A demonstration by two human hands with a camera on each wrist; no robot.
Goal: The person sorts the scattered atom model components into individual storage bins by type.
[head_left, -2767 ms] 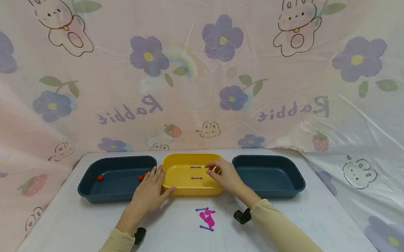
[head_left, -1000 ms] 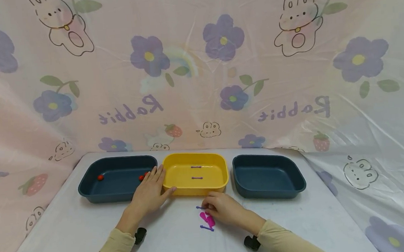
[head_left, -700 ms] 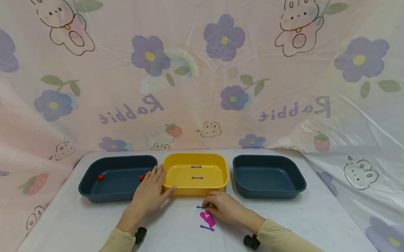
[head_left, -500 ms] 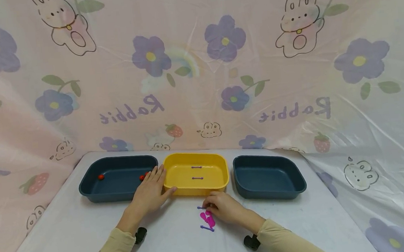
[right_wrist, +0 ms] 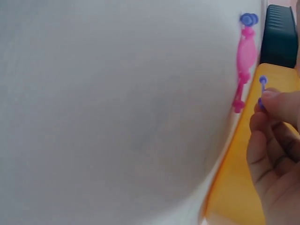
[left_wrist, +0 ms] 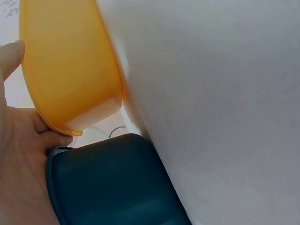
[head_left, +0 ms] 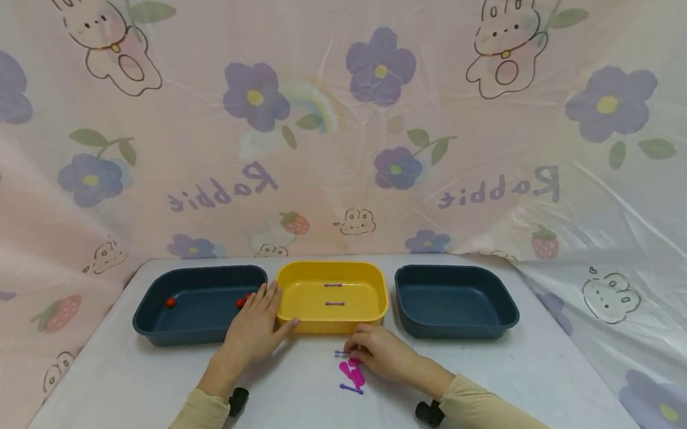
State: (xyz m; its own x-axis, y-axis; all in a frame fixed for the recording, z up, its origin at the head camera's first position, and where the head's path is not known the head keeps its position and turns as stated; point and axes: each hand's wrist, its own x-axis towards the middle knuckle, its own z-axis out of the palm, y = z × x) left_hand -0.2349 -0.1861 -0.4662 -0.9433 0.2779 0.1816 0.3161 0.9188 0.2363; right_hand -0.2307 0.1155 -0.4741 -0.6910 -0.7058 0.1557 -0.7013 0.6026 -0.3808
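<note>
My left hand (head_left: 254, 326) lies with straight fingers across the adjoining rims of the left dark blue tray (head_left: 208, 336) and the yellow tray (head_left: 328, 326); its thumb touches the yellow front edge. In front of the yellow tray, my right hand (head_left: 385, 354) pinches a small purple rod with knobbed ends (right_wrist: 263, 80) between thumb and fingertip. Just below its fingers lie several bright pink pieces (head_left: 357, 377) and another purple rod (head_left: 351, 389) on the white tabletop. Two similar purple rods (head_left: 335, 303) lie apart inside the yellow tray.
Small red balls (head_left: 171, 302) sit in the left dark blue tray, some partly hidden by my left fingers. Another dark blue tray (head_left: 458, 330) stands on the right. Behind the trays hangs a patterned curtain (head_left: 326, 142).
My right hand has come from above the yellow tray back to the small pieces on the table, and it now pinches a purple rod. The left hand has stayed in place.
</note>
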